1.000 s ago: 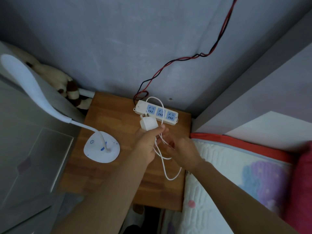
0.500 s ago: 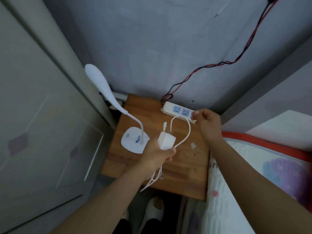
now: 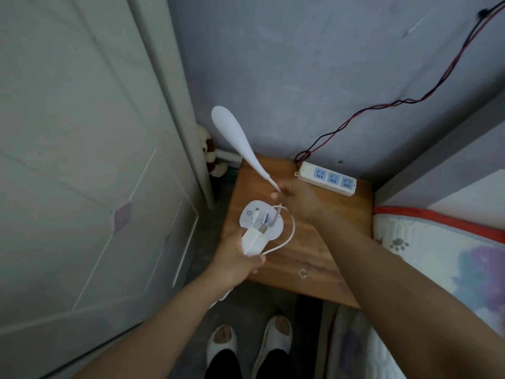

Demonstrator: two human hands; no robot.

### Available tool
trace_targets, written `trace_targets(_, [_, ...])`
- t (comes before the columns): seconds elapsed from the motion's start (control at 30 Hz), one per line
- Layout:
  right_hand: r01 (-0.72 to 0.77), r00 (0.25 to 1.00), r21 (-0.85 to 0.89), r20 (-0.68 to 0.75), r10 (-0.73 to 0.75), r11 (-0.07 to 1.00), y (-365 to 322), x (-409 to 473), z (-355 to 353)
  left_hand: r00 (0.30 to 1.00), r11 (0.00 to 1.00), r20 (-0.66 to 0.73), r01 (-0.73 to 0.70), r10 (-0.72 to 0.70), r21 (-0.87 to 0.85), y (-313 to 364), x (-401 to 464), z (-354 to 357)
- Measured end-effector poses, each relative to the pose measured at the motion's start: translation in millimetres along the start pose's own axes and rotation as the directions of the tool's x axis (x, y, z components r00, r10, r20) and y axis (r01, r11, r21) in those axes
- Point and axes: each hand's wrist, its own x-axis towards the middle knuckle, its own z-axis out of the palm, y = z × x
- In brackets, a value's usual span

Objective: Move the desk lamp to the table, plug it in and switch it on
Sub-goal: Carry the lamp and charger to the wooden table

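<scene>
A white desk lamp [image 3: 235, 135] with a long curved head stands on the small wooden table [image 3: 308, 247]; its flat base [image 3: 250, 216] lies at the table's left edge. My right hand [image 3: 296, 199] grips the lamp's thin neck just above the base. My left hand [image 3: 240, 258] holds a white plug adapter [image 3: 252, 242] over the base, with a white cable [image 3: 287, 239] looping from it. A white power strip [image 3: 326, 180] with three blue sockets lies at the table's back right; nothing is plugged into it.
A grey cupboard door [image 3: 90, 173] fills the left. A red and black wire [image 3: 382, 108] runs up the grey wall. A mattress [image 3: 442, 255] borders the table on the right. A plush toy [image 3: 210, 154] sits in the back corner. My slippered feet [image 3: 248, 340] are below.
My right hand left the power strip and moved left onto the lamp's neck. My left hand kept the adapter and shifted over the lamp base. The view swung left and back.
</scene>
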Motion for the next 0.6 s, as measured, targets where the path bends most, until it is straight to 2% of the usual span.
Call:
trace_targets(0.2, [-0.05,0.982,-0.028,-0.186,0.044,0.998,-3,-45,-25,0.995,0.992,0.059,-0.085,0.08,0.097,20,-11,-5])
trace_targets(0.37, [-0.083,0.928,-0.034,-0.367,0.065,0.996,-1,-117,-74,0.965,0.96,0.193,-0.213,0.177,0.18,64,-27,24])
trace_targets(0.53, [-0.131,0.829,0.009,-0.547,0.115,0.991,12,-231,-118,0.874,0.894,0.425,-0.365,0.234,0.26,109,-72,88])
trace_targets(0.6, [-0.197,0.782,0.019,-0.6,0.169,0.98,25,-297,-130,0.809,0.865,0.536,-0.431,0.244,0.256,119,-104,126])
